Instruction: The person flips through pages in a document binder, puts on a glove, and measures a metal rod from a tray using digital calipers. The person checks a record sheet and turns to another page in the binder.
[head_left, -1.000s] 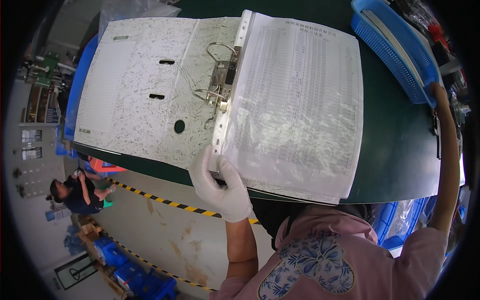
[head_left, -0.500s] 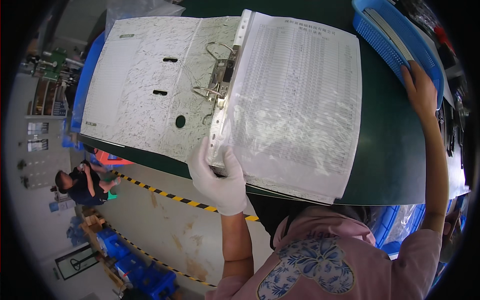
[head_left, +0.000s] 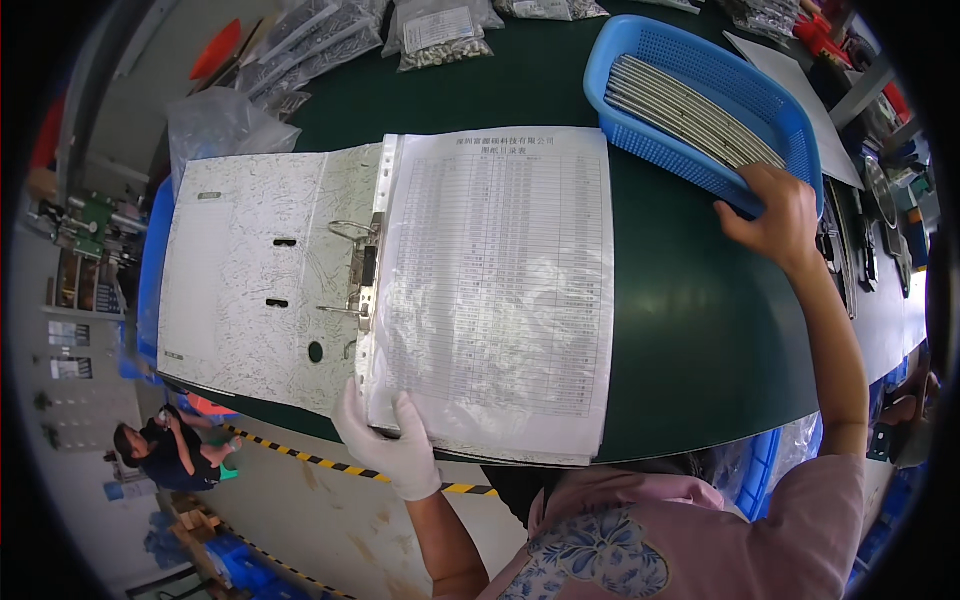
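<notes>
An open lever-arch binder point(head_left: 250, 260) with a mottled white inside lies on the green table. On its right half, a clear sleeve holds a printed table sheet point(head_left: 495, 290), and the metal ring mechanism point(head_left: 365, 270) sits beside the sleeve's punched strip. My left hand point(head_left: 388, 445), in a white glove, grips the binder's near edge by the fold, thumb over the sleeve. My bare right hand point(head_left: 775, 220) is closed over the near wall of a blue plastic basket point(head_left: 640, 140), thumb outside, fingertips by the thin metal rods point(head_left: 690, 110). The fingertips are partly hidden.
Bags of small metal parts point(head_left: 440, 35) lie along the table's far side, with a crumpled clear bag point(head_left: 225, 125) behind the binder. Hand tools point(head_left: 868, 250) lie at the right. Another person point(head_left: 170, 445) sits at the left beyond striped floor tape point(head_left: 300, 455).
The view has shifted, bringing the far bags and more of the basket into sight. My left hand stays at the binder's edge; my right hand stays at the basket, its thumb now more visible outside.
</notes>
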